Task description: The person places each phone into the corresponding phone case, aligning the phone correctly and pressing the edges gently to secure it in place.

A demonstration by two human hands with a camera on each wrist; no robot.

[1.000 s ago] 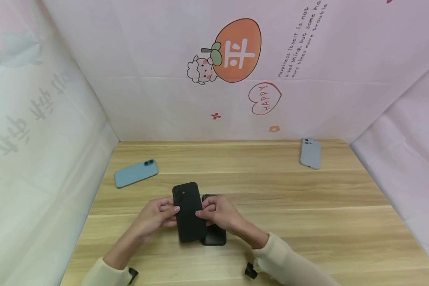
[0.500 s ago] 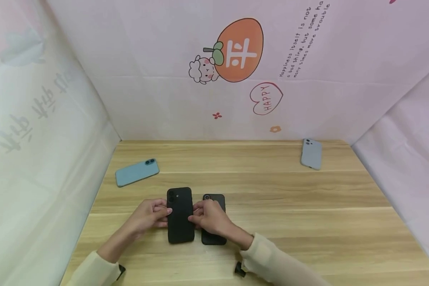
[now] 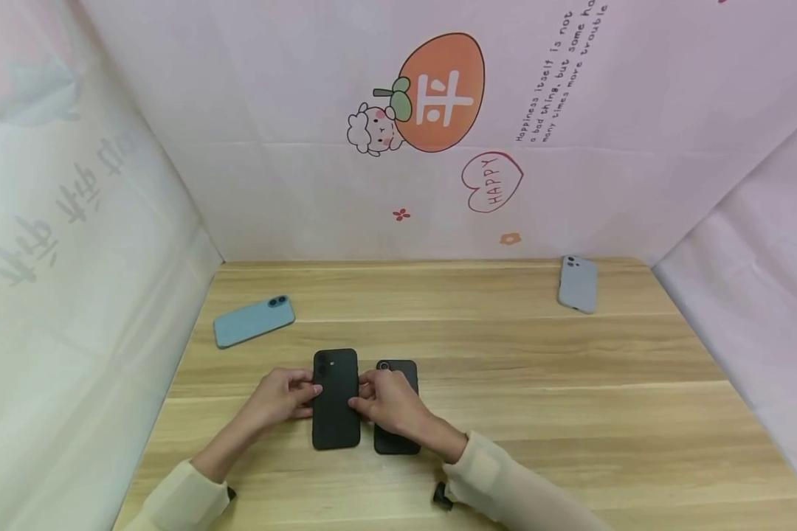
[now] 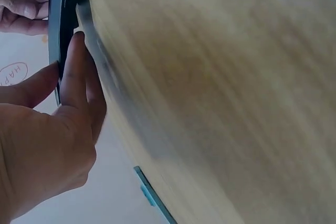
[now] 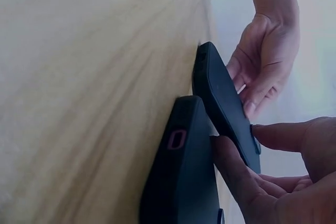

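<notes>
A black phone [image 3: 336, 413] lies back up between the two hands, its cameras at the upper left corner. My left hand [image 3: 275, 398] pinches its left long edge, thumb on the back and fingers below. On the opposite edge, my right hand [image 3: 393, 402] pinches it the same way. In the left wrist view the phone [image 4: 55, 30] is seen edge-on, close to the tabletop; whether it touches fully I cannot tell. A second black phone [image 3: 397, 444] with one camera ring lies just to the right, partly hidden under my right hand.
On the wooden table [image 3: 538, 428], a light blue phone [image 3: 252, 322] lies at the back left. A pale grey-blue phone [image 3: 578, 285] rests near the back right edge. Printed white cloth [image 3: 292, 199] walls in the back and both sides.
The held black phone has moved left and down, off the second black phone, and turned from tilted to nearly straight. Both hands moved with it; over the last half second they barely shifted.
</notes>
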